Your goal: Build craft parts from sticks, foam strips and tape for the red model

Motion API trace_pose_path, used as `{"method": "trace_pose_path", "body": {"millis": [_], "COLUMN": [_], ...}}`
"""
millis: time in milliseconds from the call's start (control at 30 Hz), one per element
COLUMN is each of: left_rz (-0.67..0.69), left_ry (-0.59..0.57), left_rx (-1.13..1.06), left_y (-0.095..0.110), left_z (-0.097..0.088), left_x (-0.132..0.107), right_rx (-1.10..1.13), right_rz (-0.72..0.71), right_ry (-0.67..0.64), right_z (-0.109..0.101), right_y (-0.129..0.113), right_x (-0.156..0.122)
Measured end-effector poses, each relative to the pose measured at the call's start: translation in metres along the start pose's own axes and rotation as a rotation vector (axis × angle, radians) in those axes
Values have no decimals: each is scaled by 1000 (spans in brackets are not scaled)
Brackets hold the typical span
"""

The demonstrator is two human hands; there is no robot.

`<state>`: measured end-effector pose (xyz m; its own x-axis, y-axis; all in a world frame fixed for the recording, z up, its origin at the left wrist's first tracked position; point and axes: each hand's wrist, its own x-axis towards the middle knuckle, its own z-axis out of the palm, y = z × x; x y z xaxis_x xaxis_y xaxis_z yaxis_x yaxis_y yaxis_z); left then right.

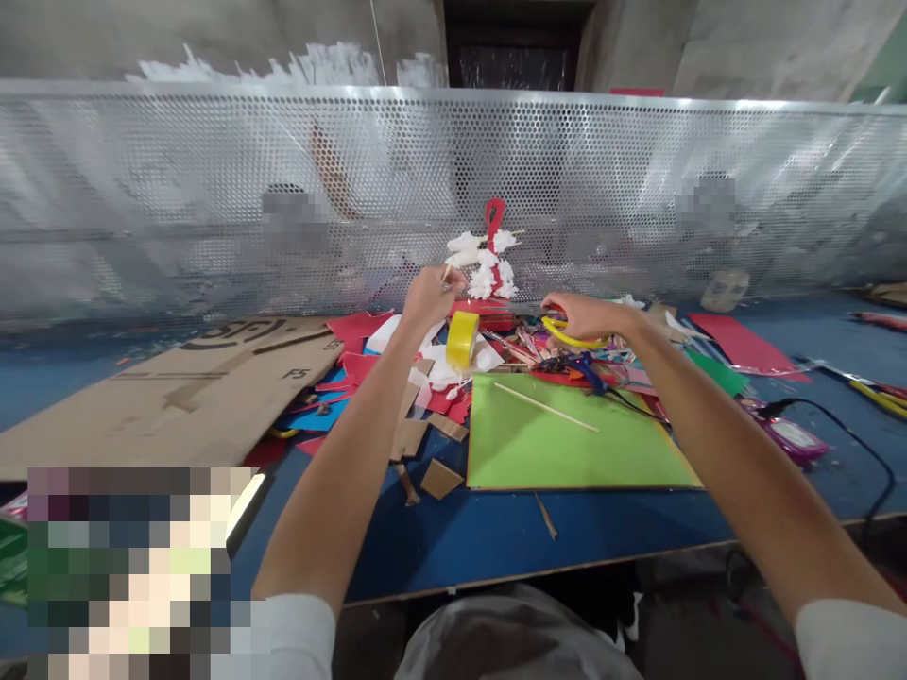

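Note:
My left hand (427, 295) is closed in a pinch on a thin wooden stick, reaching toward a small model of white foam bits and red paper (486, 260) near the perforated screen. My right hand (585, 314) is closed around yellow-handled scissors (567, 334) just right of the model. A yellow tape roll (462, 339) stands on edge between my hands. A green sheet (567, 439) lies in front with a long wooden skewer (545, 407) across it.
A perforated metal screen (213, 189) walls off the table's far side. A large cardboard sheet (156, 392) lies at the left. Red, blue and white paper scraps litter the blue tabletop (482, 534). A black cable (850, 430) and pink packet (790, 436) lie right.

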<state>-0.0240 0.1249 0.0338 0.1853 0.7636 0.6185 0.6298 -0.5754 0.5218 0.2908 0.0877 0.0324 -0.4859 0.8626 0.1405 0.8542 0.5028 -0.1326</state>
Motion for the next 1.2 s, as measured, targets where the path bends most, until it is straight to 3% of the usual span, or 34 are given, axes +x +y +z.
{"method": "trace_pose_path", "body": {"millis": [200,467,767,933,1000,1067,1200], "left_rz": [7,-4,9,-36,-59,-65,13], "left_ry": [14,30,114,263,179,17,-341], "left_rx": [15,29,-70,-113,-164,-233,-291], "left_y": [5,4,20,19,17,16,19], "left_z": [-1,-2,4,-15,-23,-24,-10], "left_x": [-2,-1,-1,5,3,-1,-6], "right_rx": [3,-114,58,9,-28,-110,-205], "right_rz": [-57,-83,-67,-46,33,109,109], "right_ry": [-44,129,85,-69,-16,27,17], "right_z": [14,12,-7,2,12,22,43], "right_y": [-33,-60,-22,11,26,40,65], "right_x": [17,39,14,-10,-15,-15,-4]}}
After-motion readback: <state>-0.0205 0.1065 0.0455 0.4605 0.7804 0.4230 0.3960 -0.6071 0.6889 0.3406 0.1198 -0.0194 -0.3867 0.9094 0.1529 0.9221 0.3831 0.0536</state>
